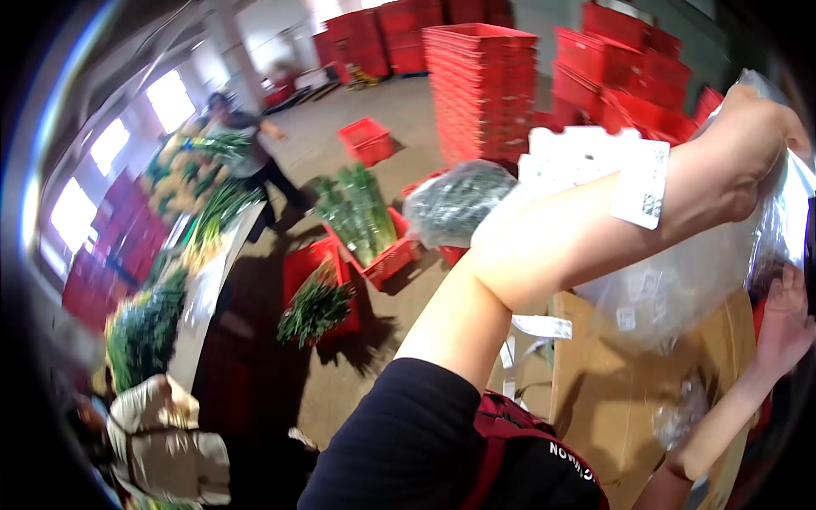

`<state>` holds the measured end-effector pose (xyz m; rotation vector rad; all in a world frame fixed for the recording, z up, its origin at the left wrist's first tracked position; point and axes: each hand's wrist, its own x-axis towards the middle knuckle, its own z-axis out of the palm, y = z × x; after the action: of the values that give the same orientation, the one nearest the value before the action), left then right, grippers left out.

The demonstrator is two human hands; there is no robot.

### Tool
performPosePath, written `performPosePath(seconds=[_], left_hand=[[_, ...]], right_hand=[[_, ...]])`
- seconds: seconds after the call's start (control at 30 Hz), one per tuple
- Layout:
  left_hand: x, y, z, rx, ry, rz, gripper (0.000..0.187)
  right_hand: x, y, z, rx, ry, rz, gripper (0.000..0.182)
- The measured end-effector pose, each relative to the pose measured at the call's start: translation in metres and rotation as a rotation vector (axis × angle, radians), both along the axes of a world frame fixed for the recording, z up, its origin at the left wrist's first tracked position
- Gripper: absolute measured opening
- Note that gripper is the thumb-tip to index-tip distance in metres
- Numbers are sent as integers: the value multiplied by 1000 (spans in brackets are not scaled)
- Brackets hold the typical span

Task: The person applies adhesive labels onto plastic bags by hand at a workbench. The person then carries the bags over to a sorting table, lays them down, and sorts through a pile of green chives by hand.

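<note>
My left arm reaches across to the right edge, where my left hand [761, 132] is bent with its fingers closed on a clear plastic bag [769, 217]. The fingertips are partly hidden at the edge of view. Below it, my right hand [786, 323] has its fingers stretched out, against or close to the lower part of the bag. What the bag holds is hard to make out. A printed white label [642, 184] sticks to my left forearm. Behind the forearm is a sheet of white labels [574, 157], partly covered.
A brown cardboard surface [586, 408] bears crumpled clear plastic [680, 416]. Red crates [480, 89] stand stacked behind. Crates of leafy greens [361, 212] sit on the floor. At left, a long table [204, 297] carries bundled vegetables, with a person [255, 153] beyond and another [166, 442] nearer.
</note>
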<state>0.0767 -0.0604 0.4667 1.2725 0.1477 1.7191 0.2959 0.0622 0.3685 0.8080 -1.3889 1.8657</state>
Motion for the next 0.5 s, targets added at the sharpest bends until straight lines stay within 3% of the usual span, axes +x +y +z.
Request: performPosePath(seconds=[0.07,0.1,0.17,0.2,0.33,0.37,0.5], left_hand=[[-30,-30,5,51,-54,128,9],[-48,-54,6,106,-97,205,7],[-85,-99,7,211,-179,371,10],[-92,-131,13,136,-269,363,7],[-146,-213,-5,-38,-184,677,7],[-159,-231,-12,-86,-193,719,7],[-215,-290,-53,-188,-243,978,13]], right_hand=[[-42,-4,-1,71,56,102,53],[-65,-15,3,-58,-17,-107,53],[-118,-50,1,-37,-133,-296,54],[-145,-68,0,-25,-197,-384,54],[-234,-140,-8,196,-243,-189,61],[-253,-167,-8,212,-266,-252,61],[-321,-231,-36,250,-350,-96,55]])
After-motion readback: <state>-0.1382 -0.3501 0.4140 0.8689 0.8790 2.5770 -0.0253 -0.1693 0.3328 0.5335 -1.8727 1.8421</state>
